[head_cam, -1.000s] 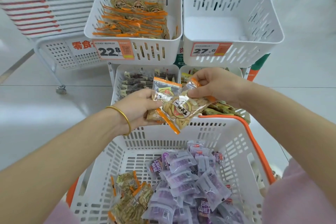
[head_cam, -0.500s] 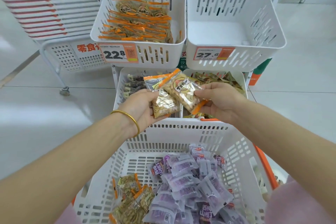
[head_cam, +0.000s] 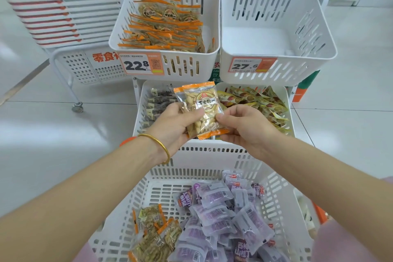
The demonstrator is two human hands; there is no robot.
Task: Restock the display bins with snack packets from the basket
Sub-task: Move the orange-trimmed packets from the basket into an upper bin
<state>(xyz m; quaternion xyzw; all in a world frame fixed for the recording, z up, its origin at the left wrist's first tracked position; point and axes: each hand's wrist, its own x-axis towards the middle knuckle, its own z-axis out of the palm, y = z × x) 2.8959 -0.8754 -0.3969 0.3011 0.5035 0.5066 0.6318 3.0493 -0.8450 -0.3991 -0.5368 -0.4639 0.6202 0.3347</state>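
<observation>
Change: two orange-edged packets (head_cam: 203, 110), fanned apart a second ago, now lie stacked flush.
Left hand (head_cam: 174, 122): fingers grip the stack's left side.
Right hand (head_cam: 244, 128): fingers pinch its right edge.
Place: over the basket (head_cam: 212, 151), below the matching upper-left bin (head_cam: 191, 64).
Meaning: likely squared up for shelving there.

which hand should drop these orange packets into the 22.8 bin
Probably left: the left hand wraps the orange-edged packets, the right hand only pinches a corner, and the 22.8 bin sits up and to the left.

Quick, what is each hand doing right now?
Left hand: closed, gripping the orange-edged snack packets.
Right hand: closed, pinching the same packets at their right edge.
</observation>
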